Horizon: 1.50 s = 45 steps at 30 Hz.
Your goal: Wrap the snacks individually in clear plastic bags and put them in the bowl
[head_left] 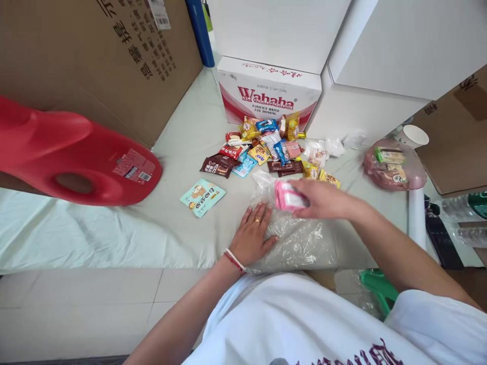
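Observation:
My left hand (254, 234) lies flat with its fingers spread on a clear plastic bag (300, 243) at the table's front edge. Just above the bag, my right hand (323, 198) grips a small pink and white packet (288, 196), slightly blurred. Beyond both hands is a heap of wrapped snacks, among them a brown cocoa packet (215, 168), a yellow packet (259, 154) and a small blue packet (281, 152). A pale green snack packet (203, 197) lies apart, to the left of the heap.
A white and red Wahaba-style water carton (270, 96), printed "Wahaha", stands behind the heap. At left is a big red jug (99, 157) before a brown cardboard box (95, 66). On the right are a pink bag of snacks (395, 167) and a paper cup (413, 136).

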Available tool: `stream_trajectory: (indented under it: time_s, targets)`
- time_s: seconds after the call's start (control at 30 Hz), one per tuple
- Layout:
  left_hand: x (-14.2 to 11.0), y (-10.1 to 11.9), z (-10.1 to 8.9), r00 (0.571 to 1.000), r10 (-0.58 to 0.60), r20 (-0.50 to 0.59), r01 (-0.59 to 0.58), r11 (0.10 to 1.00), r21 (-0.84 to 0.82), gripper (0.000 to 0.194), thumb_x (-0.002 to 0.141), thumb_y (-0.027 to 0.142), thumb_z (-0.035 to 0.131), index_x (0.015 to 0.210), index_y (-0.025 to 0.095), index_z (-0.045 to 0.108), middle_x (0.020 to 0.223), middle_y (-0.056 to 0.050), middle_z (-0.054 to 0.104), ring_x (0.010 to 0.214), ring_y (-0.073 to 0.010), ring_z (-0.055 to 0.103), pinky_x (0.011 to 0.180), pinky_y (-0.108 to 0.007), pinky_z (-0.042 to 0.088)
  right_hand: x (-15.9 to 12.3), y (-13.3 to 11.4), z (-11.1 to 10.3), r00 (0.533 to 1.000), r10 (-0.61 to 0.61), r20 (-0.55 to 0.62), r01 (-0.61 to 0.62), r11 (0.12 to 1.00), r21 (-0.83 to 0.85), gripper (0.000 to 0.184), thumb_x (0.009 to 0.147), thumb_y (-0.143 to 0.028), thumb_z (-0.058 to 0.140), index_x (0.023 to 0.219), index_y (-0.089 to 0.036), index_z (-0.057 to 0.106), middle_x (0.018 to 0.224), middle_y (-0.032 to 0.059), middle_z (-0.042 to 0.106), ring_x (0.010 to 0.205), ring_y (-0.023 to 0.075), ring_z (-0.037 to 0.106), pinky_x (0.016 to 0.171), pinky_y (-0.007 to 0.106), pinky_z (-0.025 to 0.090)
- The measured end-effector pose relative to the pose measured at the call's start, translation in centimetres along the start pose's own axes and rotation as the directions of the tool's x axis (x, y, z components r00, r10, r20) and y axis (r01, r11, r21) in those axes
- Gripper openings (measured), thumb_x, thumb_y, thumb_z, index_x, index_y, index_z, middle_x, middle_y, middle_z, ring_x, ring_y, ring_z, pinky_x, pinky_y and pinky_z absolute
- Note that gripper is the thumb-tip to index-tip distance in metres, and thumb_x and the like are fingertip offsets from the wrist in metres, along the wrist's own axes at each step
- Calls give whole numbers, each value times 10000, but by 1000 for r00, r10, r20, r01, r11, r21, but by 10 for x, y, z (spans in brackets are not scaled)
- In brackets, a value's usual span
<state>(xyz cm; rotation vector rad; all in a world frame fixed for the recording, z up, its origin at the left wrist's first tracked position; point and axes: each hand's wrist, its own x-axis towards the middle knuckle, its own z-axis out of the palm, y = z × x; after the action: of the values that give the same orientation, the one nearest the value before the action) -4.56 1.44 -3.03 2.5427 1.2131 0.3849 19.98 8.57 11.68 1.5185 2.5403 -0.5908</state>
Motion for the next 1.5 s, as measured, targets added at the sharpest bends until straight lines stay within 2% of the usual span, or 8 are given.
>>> stream_trajectory:
  time_s: [0.2, 0.53, 0.67, 0.77, 0.97, 1.13, 1.3, 1.5]
  targets:
    - [-4, -3, 1, 1000, -4, -11, 4, 1000, 7, 879, 927, 455, 563, 1615, 57, 187, 1676, -228, 264, 1568, -313, 257, 1277, -514, 218, -10, -29, 77, 990, 109, 91, -98, 988, -117, 809, 818, -396, 761, 1518, -224, 393, 1406, 168, 561, 1036, 304, 691, 777, 326, 504]
    - [-16, -13, -12, 957, -261, -127, 274, 957, 92, 558, 997, 346, 441, 1522, 157, 458, 1617, -189, 411, 1520, -359, 354, 1216, -625, 268, -26, -24, 87, 995, 88, -43, -85, 995, 55, 729, 860, -317, 726, 1516, -237, 419, 1534, 193, 450, 1125, 351, 667, 852, 430, 564]
    - [-32, -29, -18, 996, 16, -84, -8, 996, 86, 571, 946, 156, 444, 1496, 299, 501, 1605, -100, 457, 1540, -297, 335, 1265, -627, 134, -64, -12, 100, 969, -56, -242, 114, 966, 232, 711, 937, -404, 660, 1571, -304, 353, 1589, 161, 391, 1334, 348, 544, 1020, 514, 525]
    - [-39, -40, -29, 963, 256, 83, -245, 962, -123, 661, 833, 71, 454, 1449, 296, 536, 1501, -72, 585, 1460, -213, 468, 1275, -509, 239, -102, -4, 125, 946, -161, -282, 243, 926, 288, 772, 889, -489, 720, 1562, -326, 379, 1513, 145, 492, 1383, 341, 479, 1108, 551, 473]
    - [-37, -49, -48, 908, 325, 265, -253, 928, -273, 706, 805, 322, 625, 1490, 257, 467, 1632, -116, 405, 1516, -295, 373, 1276, -556, 214, -122, 4, 178, 914, -52, -402, 203, 917, 343, 270, 991, -282, 558, 1234, -327, 667, 1354, 109, 634, 1227, 303, 591, 1002, 562, 534]
    - [-27, -47, -37, 943, 248, 221, -223, 966, -132, 836, 808, 672, 680, 1502, 245, 493, 1667, -181, 310, 1499, -380, 360, 1209, -569, 303, -99, 14, 146, 915, -3, -404, 203, 868, 454, 251, 1044, -281, 432, 1146, -264, 660, 1193, 104, 692, 1056, 230, 671, 887, 412, 570]
    - [-12, -43, -31, 990, 92, 111, -81, 992, -95, 444, 997, 507, 486, 1363, 303, 635, 1598, -101, 460, 1327, -309, 536, 1058, -506, 434, -71, 30, 95, 954, 20, -299, 132, 868, 479, 250, 1035, -324, 447, 1063, -241, 681, 974, 67, 721, 895, 213, 681, 810, 352, 533]
    - [2, -43, -32, 999, -30, 14, 33, 958, -286, 351, 1026, 358, 393, 977, 237, 719, 1338, -91, 684, 1174, -253, 609, 975, -458, 468, -40, 52, 86, 958, 3, -286, 147, 853, 502, 214, 973, -348, 556, 1001, -222, 727, 1113, 96, 683, 987, 223, 672, 892, 373, 531]
